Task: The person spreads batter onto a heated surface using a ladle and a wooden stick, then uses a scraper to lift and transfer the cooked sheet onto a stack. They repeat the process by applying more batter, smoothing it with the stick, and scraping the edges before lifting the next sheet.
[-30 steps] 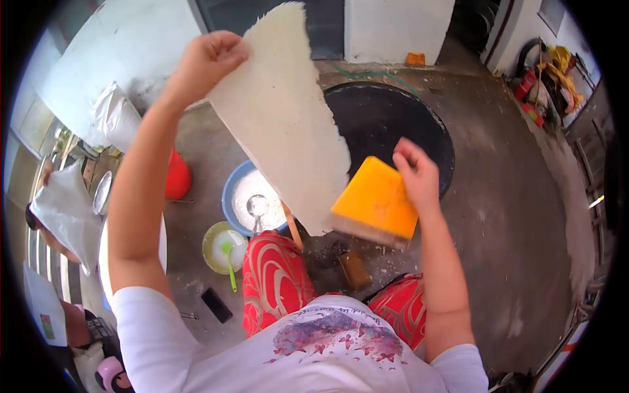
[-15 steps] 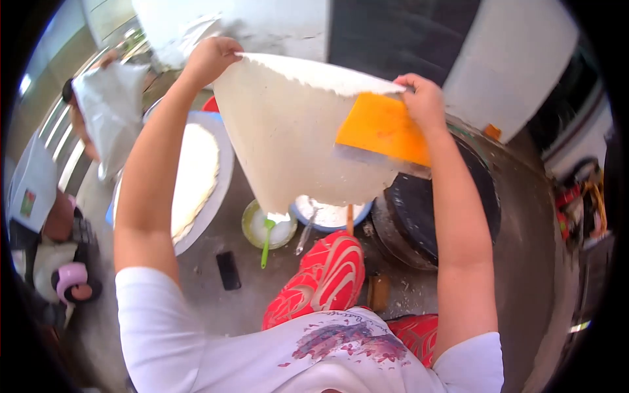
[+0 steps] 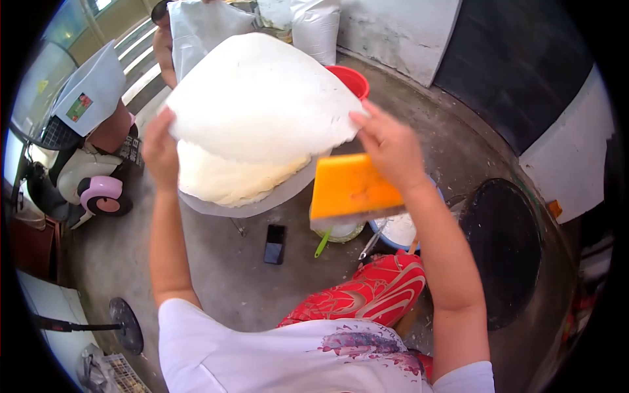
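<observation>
A large thin white sheet (image 3: 262,98) hangs between my two hands over a stack of pale round sheets (image 3: 229,177) on a round grey board (image 3: 255,208). My left hand (image 3: 159,145) pinches its left edge. With thumb and fingers, my right hand (image 3: 386,141) grips the right corner, and an orange scraper (image 3: 354,187) is also held in that hand, its blade pointing down. Beneath the scraper are a bowl with a green-handled utensil (image 3: 322,242) and a blue basin of white powder (image 3: 398,229).
A round black griddle (image 3: 501,252) stands at right. A phone (image 3: 274,244) lies on the floor. Behind the board are a red bucket (image 3: 349,81), a white sack (image 3: 315,31) and a person (image 3: 162,49) near a hanging white sheet. A scooter (image 3: 98,177) stands at left.
Both hands have swung left with the white sheet, from in front of the griddle to over the stack on the board. The view has turned left too.
</observation>
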The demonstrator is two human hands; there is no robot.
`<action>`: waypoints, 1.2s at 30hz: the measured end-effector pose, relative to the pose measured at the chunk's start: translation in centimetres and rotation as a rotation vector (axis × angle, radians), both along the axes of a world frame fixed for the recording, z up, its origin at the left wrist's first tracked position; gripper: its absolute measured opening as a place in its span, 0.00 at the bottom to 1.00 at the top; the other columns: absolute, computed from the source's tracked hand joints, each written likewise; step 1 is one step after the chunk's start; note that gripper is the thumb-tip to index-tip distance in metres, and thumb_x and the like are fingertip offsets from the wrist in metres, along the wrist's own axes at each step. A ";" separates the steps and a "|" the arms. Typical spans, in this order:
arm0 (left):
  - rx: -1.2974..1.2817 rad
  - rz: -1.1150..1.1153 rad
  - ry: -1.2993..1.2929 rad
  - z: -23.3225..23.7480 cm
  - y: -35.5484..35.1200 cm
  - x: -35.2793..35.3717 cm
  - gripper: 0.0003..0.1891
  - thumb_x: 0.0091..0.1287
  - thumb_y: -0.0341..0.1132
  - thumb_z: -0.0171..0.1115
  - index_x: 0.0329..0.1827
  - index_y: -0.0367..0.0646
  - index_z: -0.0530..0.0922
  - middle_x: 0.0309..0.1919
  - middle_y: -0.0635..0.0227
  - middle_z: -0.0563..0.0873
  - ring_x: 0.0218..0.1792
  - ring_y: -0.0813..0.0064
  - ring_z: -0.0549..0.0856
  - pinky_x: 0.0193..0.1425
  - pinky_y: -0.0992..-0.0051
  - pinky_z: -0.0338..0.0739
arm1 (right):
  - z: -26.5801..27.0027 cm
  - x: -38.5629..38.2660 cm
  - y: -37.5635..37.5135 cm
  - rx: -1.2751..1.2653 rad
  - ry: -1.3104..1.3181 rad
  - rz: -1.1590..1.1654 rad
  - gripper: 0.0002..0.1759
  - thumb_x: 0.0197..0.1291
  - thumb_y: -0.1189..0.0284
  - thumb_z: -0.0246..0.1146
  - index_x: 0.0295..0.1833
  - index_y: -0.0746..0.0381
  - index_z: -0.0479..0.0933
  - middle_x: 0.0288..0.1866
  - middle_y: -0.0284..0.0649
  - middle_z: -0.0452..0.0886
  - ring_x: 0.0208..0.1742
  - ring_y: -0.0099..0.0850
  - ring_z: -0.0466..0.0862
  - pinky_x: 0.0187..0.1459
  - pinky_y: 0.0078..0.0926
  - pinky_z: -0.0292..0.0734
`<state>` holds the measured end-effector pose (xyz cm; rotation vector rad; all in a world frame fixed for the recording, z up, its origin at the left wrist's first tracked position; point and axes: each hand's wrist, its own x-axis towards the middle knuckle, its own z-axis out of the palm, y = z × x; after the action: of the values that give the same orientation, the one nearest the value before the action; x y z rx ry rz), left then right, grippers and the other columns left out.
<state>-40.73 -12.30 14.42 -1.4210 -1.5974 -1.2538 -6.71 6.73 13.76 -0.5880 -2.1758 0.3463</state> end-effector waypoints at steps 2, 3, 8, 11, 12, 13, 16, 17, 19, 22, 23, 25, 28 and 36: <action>-0.118 0.117 -0.031 -5.1 -2.3 0.5 0.18 0.48 0.15 0.51 0.41 0.40 0.79 0.45 0.60 0.80 0.51 0.65 0.78 0.56 0.70 0.69 | -2.4 -0.2 -1.2 -0.123 -0.184 -0.050 0.20 0.51 0.70 0.60 0.52 0.51 0.74 0.54 0.46 0.73 0.46 0.43 0.78 0.46 0.32 0.75; -0.155 0.136 -0.108 -7.5 -3.0 0.6 0.17 0.48 0.15 0.51 0.39 0.40 0.79 0.45 0.60 0.80 0.50 0.63 0.78 0.56 0.70 0.69 | -3.4 0.0 -1.3 -0.119 -0.183 -0.041 0.20 0.51 0.70 0.60 0.52 0.51 0.74 0.54 0.46 0.73 0.46 0.43 0.78 0.46 0.32 0.75; -0.342 0.190 -0.296 -17.9 -5.6 -1.8 0.12 0.50 0.18 0.52 0.36 0.38 0.78 0.42 0.59 0.79 0.50 0.60 0.77 0.53 0.69 0.71 | -6.5 4.5 0.4 -0.093 -0.128 -0.179 0.25 0.50 0.72 0.62 0.57 0.54 0.70 0.55 0.48 0.72 0.51 0.43 0.76 0.50 0.32 0.72; -0.411 0.239 -0.335 -19.7 -6.0 -3.0 0.11 0.50 0.19 0.52 0.35 0.38 0.78 0.41 0.58 0.79 0.49 0.59 0.77 0.52 0.68 0.72 | -6.3 8.1 1.0 -0.341 -0.122 -0.314 0.26 0.49 0.74 0.62 0.58 0.58 0.70 0.55 0.47 0.73 0.54 0.38 0.76 0.51 0.27 0.70; -0.421 0.245 -0.343 -19.9 -6.0 -3.2 0.11 0.50 0.19 0.52 0.35 0.39 0.78 0.40 0.58 0.79 0.49 0.59 0.77 0.52 0.68 0.72 | -6.2 9.3 1.0 -0.428 -0.107 -0.357 0.26 0.50 0.74 0.62 0.58 0.59 0.69 0.55 0.47 0.74 0.53 0.37 0.77 0.51 0.26 0.70; -0.417 0.248 -0.344 -19.8 -6.0 -3.6 0.11 0.50 0.19 0.52 0.35 0.39 0.78 0.40 0.58 0.79 0.49 0.59 0.77 0.52 0.68 0.72 | -6.7 10.4 1.3 -0.424 -0.107 -0.354 0.26 0.50 0.74 0.62 0.58 0.59 0.69 0.55 0.47 0.74 0.53 0.37 0.77 0.51 0.26 0.70; -0.354 0.273 -0.284 -19.6 -6.2 -4.7 0.11 0.49 0.19 0.52 0.34 0.39 0.78 0.39 0.59 0.80 0.48 0.59 0.78 0.51 0.68 0.71 | -8.5 13.5 1.7 -0.425 -0.071 -0.437 0.26 0.50 0.75 0.61 0.59 0.59 0.69 0.54 0.46 0.75 0.54 0.34 0.76 0.51 0.25 0.70; -0.360 0.299 -0.270 -19.3 -6.3 -5.2 0.11 0.49 0.20 0.53 0.34 0.39 0.79 0.39 0.58 0.80 0.48 0.58 0.78 0.51 0.68 0.71 | -8.7 14.2 1.4 -0.436 -0.074 -0.483 0.25 0.50 0.76 0.61 0.58 0.59 0.70 0.53 0.46 0.75 0.54 0.34 0.76 0.52 0.24 0.69; -0.372 0.339 -0.259 -19.0 -6.8 -5.7 0.11 0.48 0.20 0.53 0.33 0.39 0.79 0.39 0.58 0.80 0.48 0.58 0.77 0.51 0.68 0.71 | -9.4 15.5 1.1 -0.451 -0.083 -0.514 0.25 0.50 0.76 0.61 0.57 0.60 0.70 0.53 0.46 0.76 0.54 0.35 0.76 0.53 0.23 0.68; -0.522 0.338 -0.384 -19.3 -7.3 -6.7 0.10 0.49 0.21 0.53 0.32 0.39 0.80 0.42 0.58 0.80 0.48 0.57 0.77 0.51 0.68 0.71 | -10.9 17.3 1.2 -0.524 -0.004 -0.531 0.25 0.50 0.77 0.61 0.57 0.61 0.70 0.52 0.46 0.76 0.54 0.34 0.76 0.54 0.25 0.68; -0.519 0.346 -0.383 -19.7 -7.3 -6.9 0.10 0.49 0.21 0.53 0.32 0.39 0.80 0.42 0.58 0.80 0.48 0.57 0.77 0.51 0.68 0.71 | -11.7 18.1 1.5 -0.556 0.044 -0.532 0.24 0.51 0.77 0.61 0.57 0.62 0.70 0.51 0.46 0.76 0.54 0.33 0.76 0.53 0.25 0.68; -0.592 0.387 -0.361 -19.9 -7.2 -6.6 0.13 0.49 0.22 0.52 0.36 0.41 0.80 0.40 0.58 0.80 0.48 0.58 0.76 0.52 0.67 0.70 | -12.3 19.4 1.5 -0.588 0.090 -0.531 0.23 0.52 0.77 0.60 0.56 0.62 0.71 0.51 0.47 0.76 0.54 0.33 0.76 0.53 0.26 0.69; -0.458 0.582 -0.039 -17.9 -6.7 -2.4 0.15 0.50 0.23 0.52 0.41 0.41 0.78 0.38 0.57 0.80 0.47 0.58 0.75 0.51 0.65 0.69 | -13.0 21.2 1.7 -0.740 0.233 -0.660 0.19 0.57 0.76 0.57 0.55 0.66 0.70 0.49 0.44 0.77 0.50 0.30 0.77 0.52 0.22 0.69; -0.688 -0.439 -1.620 -20.9 -2.9 15.9 0.28 0.59 0.45 0.62 0.56 0.33 0.68 0.35 0.61 0.81 0.24 0.75 0.80 0.26 0.79 0.75 | -14.2 24.7 1.0 -1.041 0.666 -0.655 0.16 0.60 0.76 0.54 0.54 0.67 0.69 0.45 0.40 0.76 0.43 0.28 0.78 0.45 0.22 0.75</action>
<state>-24.86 -15.23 -6.47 -0.9978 -3.0452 -2.6304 17.96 7.76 -0.48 -1.4381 -0.9588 1.1221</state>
